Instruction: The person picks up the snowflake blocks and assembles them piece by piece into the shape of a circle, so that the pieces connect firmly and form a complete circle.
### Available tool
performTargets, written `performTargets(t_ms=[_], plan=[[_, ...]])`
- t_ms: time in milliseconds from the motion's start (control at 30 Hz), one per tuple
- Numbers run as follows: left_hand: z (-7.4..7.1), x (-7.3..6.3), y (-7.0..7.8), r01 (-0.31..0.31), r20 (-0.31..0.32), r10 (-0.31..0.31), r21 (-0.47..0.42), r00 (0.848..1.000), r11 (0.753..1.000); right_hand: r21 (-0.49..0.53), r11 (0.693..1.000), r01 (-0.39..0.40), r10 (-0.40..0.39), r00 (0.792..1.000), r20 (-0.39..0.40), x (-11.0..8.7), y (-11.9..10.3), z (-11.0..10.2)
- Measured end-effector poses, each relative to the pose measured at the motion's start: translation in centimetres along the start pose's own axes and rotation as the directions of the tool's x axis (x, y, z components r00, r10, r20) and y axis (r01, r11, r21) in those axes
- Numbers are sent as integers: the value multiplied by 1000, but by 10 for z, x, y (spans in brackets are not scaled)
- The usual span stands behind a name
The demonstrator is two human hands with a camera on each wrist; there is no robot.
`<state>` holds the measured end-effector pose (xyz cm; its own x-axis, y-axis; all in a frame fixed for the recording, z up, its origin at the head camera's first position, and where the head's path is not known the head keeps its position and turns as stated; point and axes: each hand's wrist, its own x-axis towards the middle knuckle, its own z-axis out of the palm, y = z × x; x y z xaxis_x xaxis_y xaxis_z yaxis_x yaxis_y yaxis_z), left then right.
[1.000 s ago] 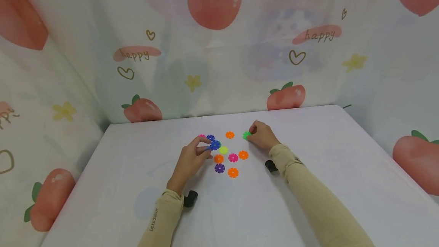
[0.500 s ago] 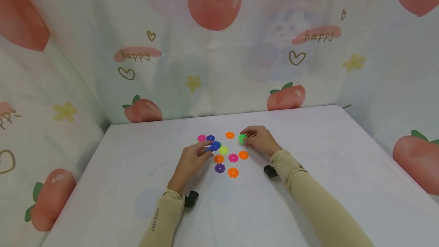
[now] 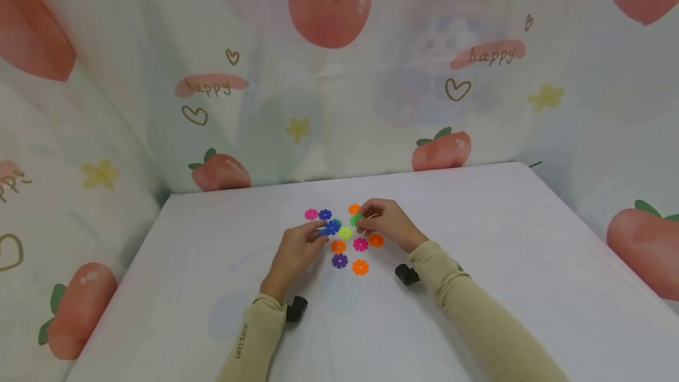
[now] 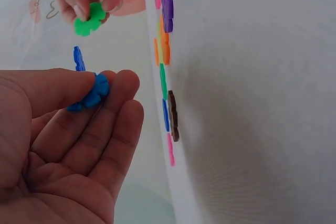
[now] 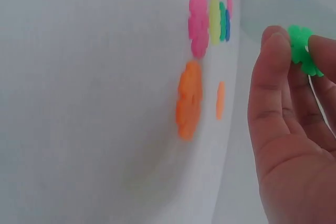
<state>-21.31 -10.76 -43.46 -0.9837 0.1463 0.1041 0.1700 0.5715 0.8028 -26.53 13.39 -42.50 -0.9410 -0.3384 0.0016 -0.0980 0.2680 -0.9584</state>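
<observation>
My left hand [image 3: 297, 255] pinches a light blue snowflake disc [image 4: 96, 92] between thumb and fingers. A darker blue snowflake disc [image 4: 79, 59] stands up from it at an angle, seemingly joined to it. My right hand [image 3: 392, 224] pinches a green snowflake disc [image 5: 299, 51] by its edge. Both hands are above the table, and a short gap separates the green disc from the blue pair. Below them lie loose discs, among them a yellow one [image 3: 345, 233], a pink one [image 3: 361, 244] and an orange one [image 3: 376, 240].
On the white table [image 3: 456, 205] more discs lie around: purple [image 3: 340, 261], orange [image 3: 360, 267], dark blue [image 3: 325, 214] and pink [image 3: 311, 214]. A brown disc [image 4: 173, 116] shows in the left wrist view. A printed cloth [image 3: 329, 105] hangs behind the table.
My right hand has brought the green disc leftward and slightly nearer, toward the blue pair. The left hand has stayed almost in place with the blue discs.
</observation>
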Motion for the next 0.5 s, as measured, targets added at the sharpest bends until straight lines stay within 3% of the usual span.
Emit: performTargets(t_ms=[500], plan=[[1,0,4,6,6,-6,33,1000,999,-9,999,39,-39,999,30,-6,-12,21]])
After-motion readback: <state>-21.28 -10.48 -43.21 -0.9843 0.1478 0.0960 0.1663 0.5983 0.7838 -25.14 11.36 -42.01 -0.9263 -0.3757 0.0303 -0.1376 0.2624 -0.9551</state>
